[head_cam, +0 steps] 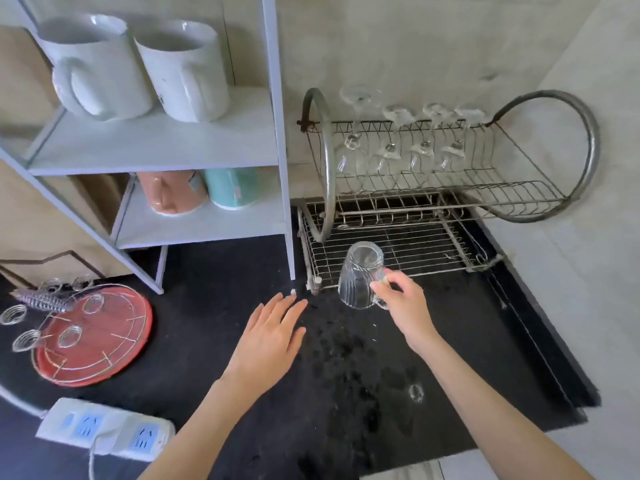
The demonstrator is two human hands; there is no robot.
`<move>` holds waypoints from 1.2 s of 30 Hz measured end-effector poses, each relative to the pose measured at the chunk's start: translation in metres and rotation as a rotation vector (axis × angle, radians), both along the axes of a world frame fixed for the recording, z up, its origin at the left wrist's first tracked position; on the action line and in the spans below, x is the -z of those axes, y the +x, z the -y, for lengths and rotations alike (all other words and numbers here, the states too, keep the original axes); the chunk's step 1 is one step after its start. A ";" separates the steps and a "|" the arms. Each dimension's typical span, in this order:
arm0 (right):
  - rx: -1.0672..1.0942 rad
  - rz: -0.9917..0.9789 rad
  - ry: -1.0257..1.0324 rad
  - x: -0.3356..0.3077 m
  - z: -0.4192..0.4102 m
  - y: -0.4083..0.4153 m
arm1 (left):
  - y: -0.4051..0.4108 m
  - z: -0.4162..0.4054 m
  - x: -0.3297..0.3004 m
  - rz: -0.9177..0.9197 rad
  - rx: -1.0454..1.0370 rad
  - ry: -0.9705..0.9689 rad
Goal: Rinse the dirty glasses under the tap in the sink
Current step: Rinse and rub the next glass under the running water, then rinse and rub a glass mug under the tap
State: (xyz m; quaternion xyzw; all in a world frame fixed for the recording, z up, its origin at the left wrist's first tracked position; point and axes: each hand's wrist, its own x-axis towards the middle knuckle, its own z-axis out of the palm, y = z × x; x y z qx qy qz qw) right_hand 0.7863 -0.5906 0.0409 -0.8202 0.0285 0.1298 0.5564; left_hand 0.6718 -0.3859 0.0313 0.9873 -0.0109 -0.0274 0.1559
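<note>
The right hand is pinching the handle of an upturned glass mug at the front edge of the dish rack; the left hand is hovering flat, holding nothing, left of the rack. That thin pinch on wet glass is risking a slip onto the wet tabletop, or a knock against the rack's wires.

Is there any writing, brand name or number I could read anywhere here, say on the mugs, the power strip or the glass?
No text can be read.
White mugs: small dark marks, too blurred to read.
Teal mug and pink mug: small stickers, too blurred to read.
Power strip: only socket openings, no print visible.
Glass mug held by the right hand: plain.
</note>
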 end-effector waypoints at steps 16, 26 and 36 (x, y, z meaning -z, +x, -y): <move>-0.349 -0.035 0.033 0.049 -0.036 0.093 | 0.005 0.036 0.018 -0.047 -0.421 -0.101; -0.449 0.058 -0.183 0.046 -0.016 0.070 | -0.038 0.063 0.018 0.014 -0.651 -0.219; -0.893 0.332 -0.334 0.001 -0.044 -0.080 | -0.142 0.047 0.006 0.161 -0.810 -0.150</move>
